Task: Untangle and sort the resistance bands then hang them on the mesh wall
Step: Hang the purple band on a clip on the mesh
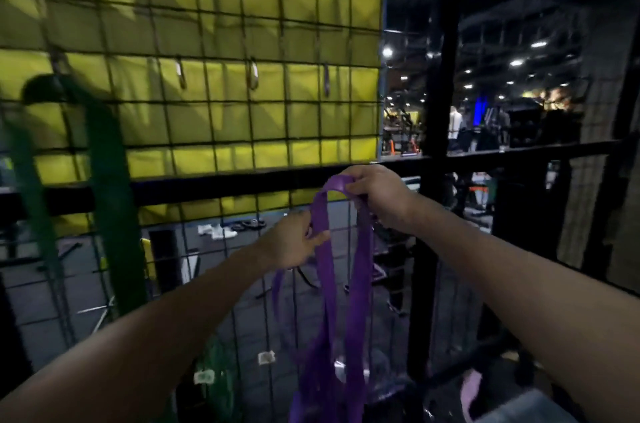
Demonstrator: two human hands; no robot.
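Purple band (329, 270): flat, looped, hanging in strands before the mesh wall (207, 42), its top fold below three unoccupied hooks (252, 74). Right hand (375, 196) pinches the fold; left hand (294, 241) grips one strand lower. Green band (107, 180) hangs well apart, far left.

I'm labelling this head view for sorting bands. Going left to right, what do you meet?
Green band hung on the mesh wall → left hand → purple band → right hand gripping its top loop → black post.
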